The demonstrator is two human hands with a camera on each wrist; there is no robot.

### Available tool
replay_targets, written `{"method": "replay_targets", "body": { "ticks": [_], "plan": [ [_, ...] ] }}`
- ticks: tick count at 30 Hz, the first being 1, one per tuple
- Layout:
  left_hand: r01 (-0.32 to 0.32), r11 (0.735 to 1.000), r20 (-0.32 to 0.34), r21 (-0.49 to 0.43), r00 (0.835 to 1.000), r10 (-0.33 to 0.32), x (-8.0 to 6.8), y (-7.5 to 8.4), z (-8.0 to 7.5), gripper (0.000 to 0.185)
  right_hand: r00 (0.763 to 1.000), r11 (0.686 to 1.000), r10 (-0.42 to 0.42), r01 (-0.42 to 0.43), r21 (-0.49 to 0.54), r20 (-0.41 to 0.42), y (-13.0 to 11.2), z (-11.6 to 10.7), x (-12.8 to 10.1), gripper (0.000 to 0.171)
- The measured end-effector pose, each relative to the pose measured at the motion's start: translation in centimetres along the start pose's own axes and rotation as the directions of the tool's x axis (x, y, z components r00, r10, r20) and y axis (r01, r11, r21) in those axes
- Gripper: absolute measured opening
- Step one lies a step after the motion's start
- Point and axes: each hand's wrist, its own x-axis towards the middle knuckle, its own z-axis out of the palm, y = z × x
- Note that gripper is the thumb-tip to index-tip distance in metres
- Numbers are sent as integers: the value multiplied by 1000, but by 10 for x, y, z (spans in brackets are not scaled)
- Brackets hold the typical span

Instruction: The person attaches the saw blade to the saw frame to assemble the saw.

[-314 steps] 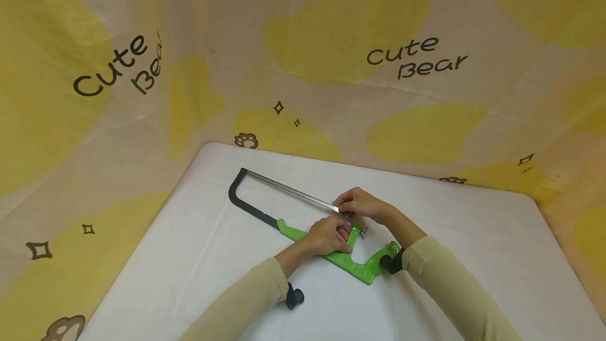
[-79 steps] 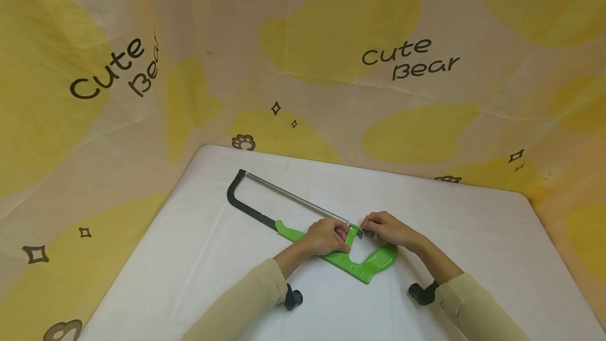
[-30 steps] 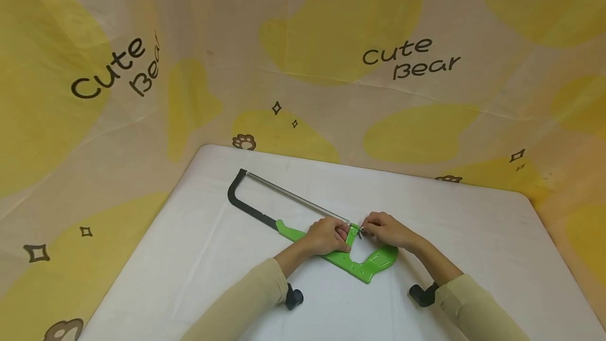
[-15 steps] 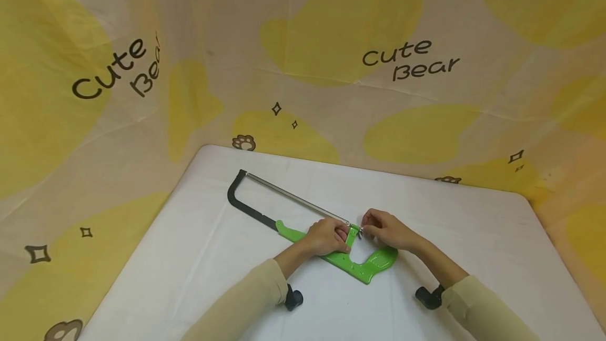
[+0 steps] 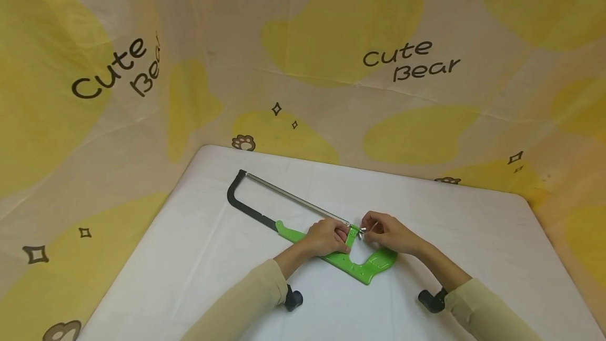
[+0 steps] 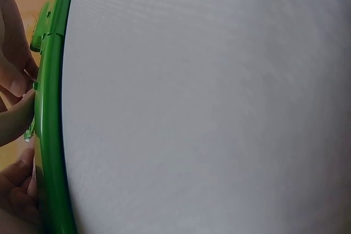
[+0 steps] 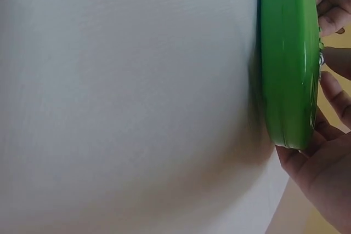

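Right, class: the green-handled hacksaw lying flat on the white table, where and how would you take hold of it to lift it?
Probably by the green pistol-grip handle of the hacksaw, coming from the near right edge of the white table. That end is broad, faces the person and lies clear of the thin metal blade. The left hand already holds the green frame, and the right hand pinches the small metal nut.

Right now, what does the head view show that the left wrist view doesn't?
Only the head view: the whole hacksaw with its black frame and blade, the left hand gripping the green handle, the right hand pinching the wing nut, and the bear-print backdrop.
Only the left wrist view: the handle's edge lying against the cloth.
Both: green handle, white table cover.
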Motion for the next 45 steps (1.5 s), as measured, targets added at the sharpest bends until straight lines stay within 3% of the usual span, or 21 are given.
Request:
{"method": "replay_targets", "body": {
  "ticks": [10, 23, 38, 45],
  "plan": [
    [-2, 1000, 2, -4, 1000, 2, 1, -1, 0, 34, 999, 995, -48, 47, -85, -11, 2, 1, -1, 27],
    [-22, 999, -2, 23, 1000, 22, 2, -2, 1, 34, 992, 966, -103, 83, -246, -71, 0, 6, 4, 23],
    [-18, 1000, -1, 20, 1000, 18, 2, -2, 0, 35, 989, 966, -138, 124, -225, -49, 6, 3, 4, 13],
    [-2, 1000, 2, 8, 1000, 1, 2, -1, 1, 35, 995, 983, -98, 93, -161, -21, 7, 1, 4, 9]
  ]
}}
